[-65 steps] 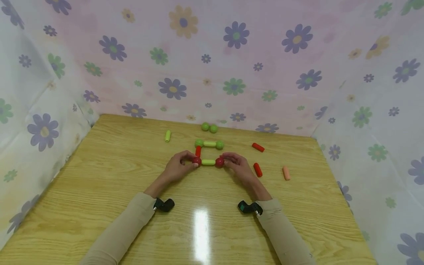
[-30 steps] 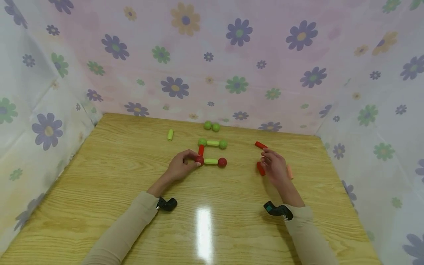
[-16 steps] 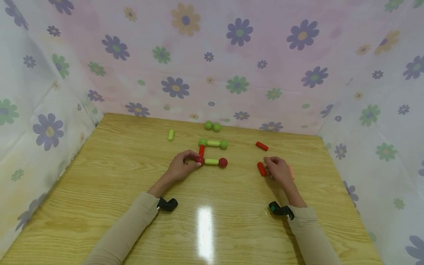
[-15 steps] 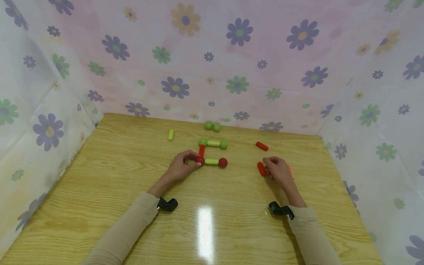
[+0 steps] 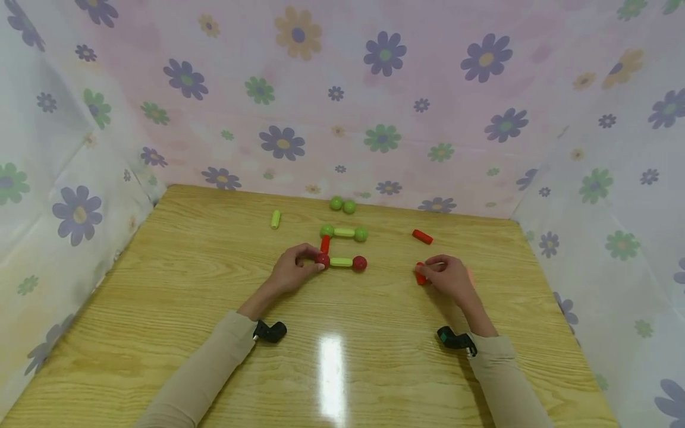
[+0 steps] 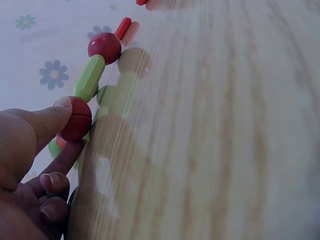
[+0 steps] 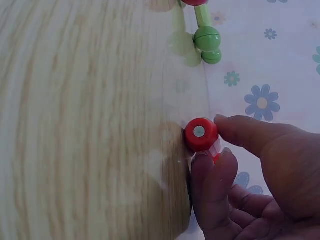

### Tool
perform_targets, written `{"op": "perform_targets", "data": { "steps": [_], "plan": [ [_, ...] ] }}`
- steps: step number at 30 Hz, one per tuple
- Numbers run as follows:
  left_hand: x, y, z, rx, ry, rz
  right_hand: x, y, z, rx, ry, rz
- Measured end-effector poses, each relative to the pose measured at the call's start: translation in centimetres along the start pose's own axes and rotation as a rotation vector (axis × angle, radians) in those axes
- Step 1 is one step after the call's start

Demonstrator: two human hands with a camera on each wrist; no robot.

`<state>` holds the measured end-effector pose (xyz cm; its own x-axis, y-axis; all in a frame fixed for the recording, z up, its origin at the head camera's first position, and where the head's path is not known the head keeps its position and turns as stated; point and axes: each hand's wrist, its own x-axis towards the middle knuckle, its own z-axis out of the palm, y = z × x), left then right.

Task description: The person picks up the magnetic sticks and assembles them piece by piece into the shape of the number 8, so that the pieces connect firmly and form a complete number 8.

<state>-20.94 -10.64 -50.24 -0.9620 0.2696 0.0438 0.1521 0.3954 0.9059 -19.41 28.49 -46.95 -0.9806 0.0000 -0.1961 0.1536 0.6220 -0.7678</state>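
Note:
My left hand pinches the near-left red ball between thumb and fingers. This ball belongs to a C-shaped frame of magnetic rods and balls on the table. A light-green rod runs from it to a second red ball. Behind it a red rod leads to a green ball, which another light-green rod joins to a further green ball. To the right, my right hand grips a loose red rod by its sides, its round end with a pale disc showing.
On the wooden table, another red rod lies behind my right hand, and an orange rod is partly hidden by it. Two green balls sit at the back edge, a light-green rod at back left. Flowered cloth surrounds the table.
My right hand has left the right red ball, moved right to the loose rods and taken hold of the nearer red one. My left hand has stayed on its ball.

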Motion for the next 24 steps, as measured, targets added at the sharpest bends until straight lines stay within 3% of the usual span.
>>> {"op": "perform_targets", "data": {
  "steps": [24],
  "plan": [
    [-0.02,0.25,0.13,0.021,0.017,-0.016,0.48,0.56,0.28,-0.008,0.073,-0.01]
  ]
}}
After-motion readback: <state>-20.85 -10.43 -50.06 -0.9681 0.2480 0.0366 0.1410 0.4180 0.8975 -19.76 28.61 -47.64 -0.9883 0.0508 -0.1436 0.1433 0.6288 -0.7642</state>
